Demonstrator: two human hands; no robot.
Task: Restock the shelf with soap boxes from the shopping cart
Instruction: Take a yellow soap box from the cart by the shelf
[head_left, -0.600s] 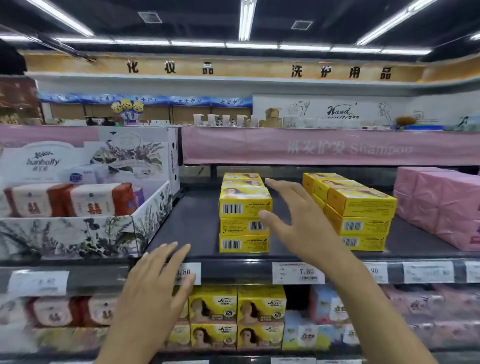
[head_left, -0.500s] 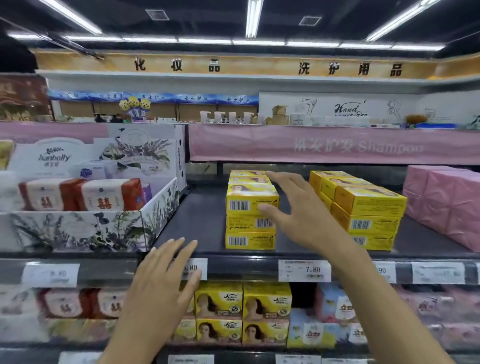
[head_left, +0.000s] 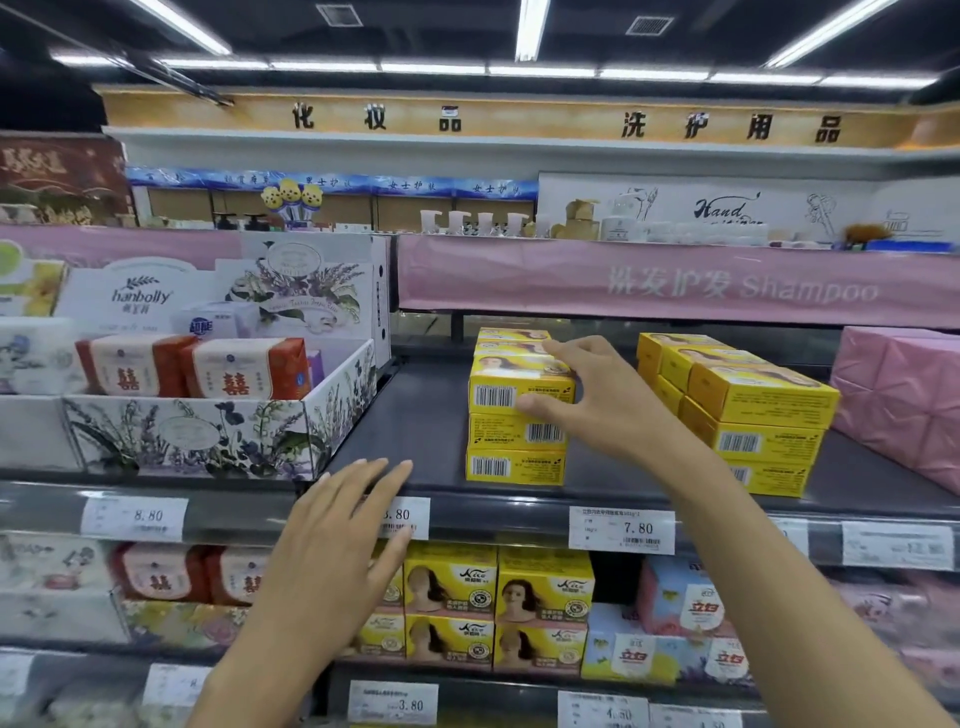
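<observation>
The right hand (head_left: 597, 405) has closed the gap. A moment ago it hovered spread and clear of the yellow boxes; now its thumb presses the barcode face of the top soap box (head_left: 498, 384) while the fingers curl over the lid, so the box is pinched between them. That box sits on the three-high stack (head_left: 514, 462) at the middle of the dark shelf (head_left: 415, 415), slightly off square with the boxes under it.

The left hand (head_left: 337, 545) has barely moved. It is still spread and flat at 7 o'clock of the stack, holding nothing, its fingertips over the shelf lip and partly covering a price tag (head_left: 410, 514).

A second stack of yellow boxes (head_left: 753, 415) stands at 3 o'clock, apart from the first, with pink packs (head_left: 904, 395) beyond it. A floral display tray (head_left: 208, 431) stands at 9 o'clock.

Since both hands arrived empty, this looks like tidying stock already placed, probably squaring or shifting the top box, not adding a new one. The shopping cart is not in view, so how many boxes remain cannot be told. The bare shelf between and beside the stacks suggests there is room for more.
</observation>
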